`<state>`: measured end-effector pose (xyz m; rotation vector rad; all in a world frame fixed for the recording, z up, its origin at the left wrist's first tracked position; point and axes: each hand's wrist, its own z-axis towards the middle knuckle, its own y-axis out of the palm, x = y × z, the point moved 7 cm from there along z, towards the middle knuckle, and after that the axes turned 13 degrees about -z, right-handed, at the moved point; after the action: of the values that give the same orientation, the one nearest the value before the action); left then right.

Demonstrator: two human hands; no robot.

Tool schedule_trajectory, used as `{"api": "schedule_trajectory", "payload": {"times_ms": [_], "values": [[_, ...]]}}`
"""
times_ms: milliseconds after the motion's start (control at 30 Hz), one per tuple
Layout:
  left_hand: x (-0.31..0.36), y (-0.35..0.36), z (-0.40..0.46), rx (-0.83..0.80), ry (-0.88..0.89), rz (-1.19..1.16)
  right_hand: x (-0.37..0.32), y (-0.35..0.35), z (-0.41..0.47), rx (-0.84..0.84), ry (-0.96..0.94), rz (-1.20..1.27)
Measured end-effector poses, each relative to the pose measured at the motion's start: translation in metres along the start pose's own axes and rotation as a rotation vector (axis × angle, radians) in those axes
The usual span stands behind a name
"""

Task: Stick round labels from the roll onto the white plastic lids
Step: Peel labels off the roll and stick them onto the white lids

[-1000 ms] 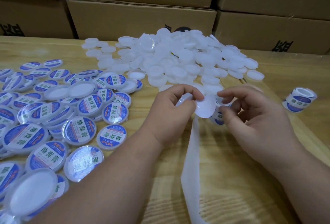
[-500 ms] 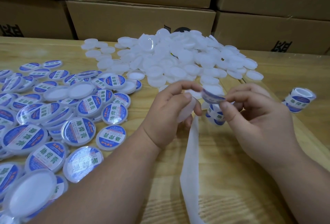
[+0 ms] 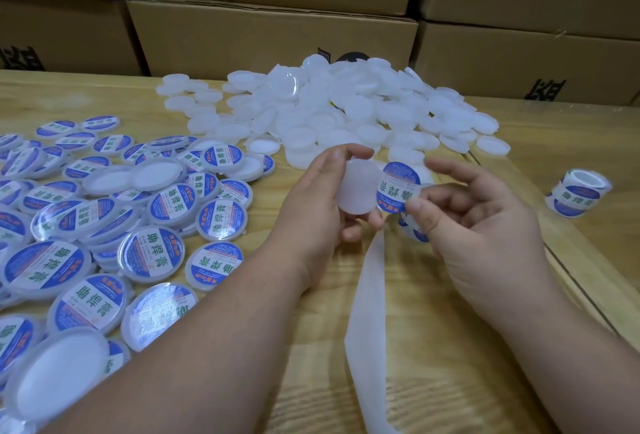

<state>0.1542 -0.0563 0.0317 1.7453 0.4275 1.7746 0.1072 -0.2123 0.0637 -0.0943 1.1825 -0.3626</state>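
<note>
- Step in hand: a label is peeled off and about to go on a lid, so this looks like the line-up-and-stick part of the cycle.
- The left hand [image 3: 311, 205] grips a bare white lid [image 3: 358, 188] by its rim, fingers curled round it, flat face turned toward the right.
- The right hand [image 3: 485, 226] pinches one round blue-and-white label [image 3: 398, 188] by its edge, thumb and fingertip together, the other fingers loose. The label's left edge touches or just overlaps the lid; can't tell if it's stuck yet.
- The empty backing strip [image 3: 367, 323] trails down the bench [image 3: 450, 347] toward the near edge. I think the working roll sits behind the right hand, mostly hidden.
- Next move, my guess: centre the label over the lid, lay it down from one edge and smooth it so nothing wrinkles.
- Then it'd join the labelled lids [image 3: 104, 226] on the left, with the unlabelled pile [image 3: 346, 111] waiting at the far side. Spare roll [image 3: 578, 196] sits off to the right.
</note>
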Motion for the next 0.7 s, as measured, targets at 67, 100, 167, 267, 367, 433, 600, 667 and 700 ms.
{"api": "schedule_trajectory", "payload": {"times_ms": [67, 100, 167, 267, 367, 433, 600, 667, 700], "values": [[-0.002, 0.000, 0.002, -0.003, -0.036, 0.000, 0.002, 0.006, -0.001, -0.039, 0.018, 0.042], [-0.003, 0.002, 0.002, -0.016, -0.056, -0.005, 0.003, 0.008, -0.001, -0.049, 0.016, 0.054], [-0.003, 0.004, 0.002, -0.044, -0.074, -0.017, 0.003, 0.012, -0.002, -0.065, 0.007, 0.074], [-0.004, 0.005, 0.001, -0.067, -0.072, -0.016, 0.004, 0.015, -0.004, -0.066, 0.022, 0.099], [-0.006, 0.008, 0.001, -0.098, -0.073, -0.009, 0.002, 0.016, -0.003, -0.076, 0.030, 0.095], [-0.006, 0.010, 0.001, -0.115, -0.069, -0.004, 0.002, 0.017, -0.003, -0.089, 0.028, 0.111], [-0.008, 0.012, 0.000, -0.141, -0.072, 0.032, -0.001, 0.023, -0.004, -0.131, 0.020, 0.173], [-0.008, 0.012, 0.000, -0.139, -0.074, 0.035, 0.001, 0.023, -0.004, -0.131, 0.026, 0.172], [-0.008, 0.012, 0.000, -0.138, -0.075, 0.036, 0.002, 0.023, -0.004, -0.130, 0.031, 0.163]]}}
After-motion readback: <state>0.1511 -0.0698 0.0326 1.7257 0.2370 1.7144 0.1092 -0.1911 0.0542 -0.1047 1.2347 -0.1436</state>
